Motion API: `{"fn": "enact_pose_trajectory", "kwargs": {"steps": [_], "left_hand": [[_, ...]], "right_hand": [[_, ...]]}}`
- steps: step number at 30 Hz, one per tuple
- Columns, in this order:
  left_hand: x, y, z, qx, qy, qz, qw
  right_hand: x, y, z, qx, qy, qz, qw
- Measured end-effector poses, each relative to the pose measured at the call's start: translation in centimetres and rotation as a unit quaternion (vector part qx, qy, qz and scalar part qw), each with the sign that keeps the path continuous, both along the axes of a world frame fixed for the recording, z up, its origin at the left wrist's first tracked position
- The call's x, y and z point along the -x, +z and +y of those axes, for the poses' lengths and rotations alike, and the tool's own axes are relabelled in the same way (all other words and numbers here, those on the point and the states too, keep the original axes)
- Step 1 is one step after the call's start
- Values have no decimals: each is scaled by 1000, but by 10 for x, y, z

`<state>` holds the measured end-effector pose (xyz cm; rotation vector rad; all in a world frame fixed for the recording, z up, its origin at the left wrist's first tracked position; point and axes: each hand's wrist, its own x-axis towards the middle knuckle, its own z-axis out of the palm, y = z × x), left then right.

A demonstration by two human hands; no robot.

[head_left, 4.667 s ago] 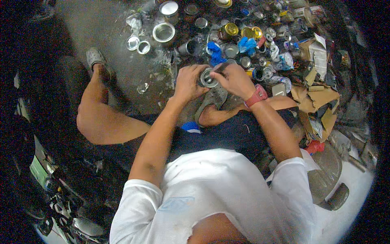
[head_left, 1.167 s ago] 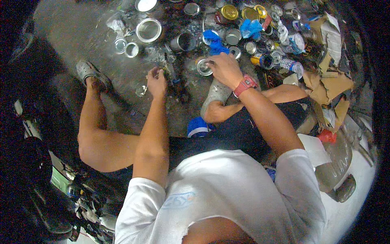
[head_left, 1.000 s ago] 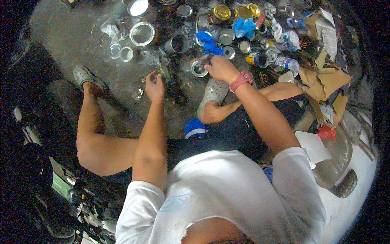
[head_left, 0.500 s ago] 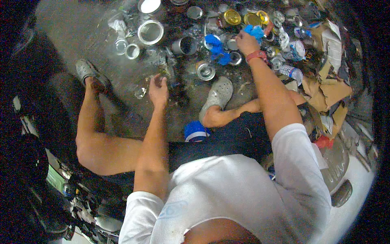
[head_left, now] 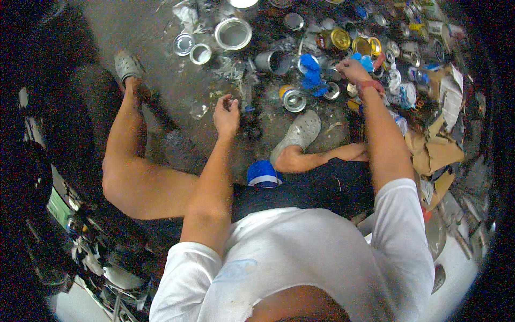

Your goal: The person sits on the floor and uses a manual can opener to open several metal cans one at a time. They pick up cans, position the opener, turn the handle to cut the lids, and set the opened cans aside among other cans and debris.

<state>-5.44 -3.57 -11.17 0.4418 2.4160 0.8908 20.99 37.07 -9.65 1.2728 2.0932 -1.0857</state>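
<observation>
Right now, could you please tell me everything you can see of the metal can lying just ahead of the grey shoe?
The can is a short silvery metal cylinder with a yellow and blue printed side, lying on its side on the grey concrete floor. Its shiny round end faces the camera. It sits just beyond the toe of the grey shoe, beside blue scraps. Neither hand touches it.

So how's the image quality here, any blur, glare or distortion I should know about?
Head view: strong fisheye bending with a black vignette round the rim; bright glare on the round silver tin lid; the left hand is fairly sharp, while the right hand blends into dim, cluttered shiny cans.
</observation>
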Motion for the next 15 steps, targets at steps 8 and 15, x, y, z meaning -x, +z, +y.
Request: {"fn": "enact_pose_trajectory", "kwargs": {"steps": [8,15], "left_hand": [[-2,-4,7,-9,57,-47,997],[-6,-5,3,-32,122,-95,987]], "right_hand": [[84,139,-7,85,-200,156,964],[269,149,-116,166,-63,241,954]]}}
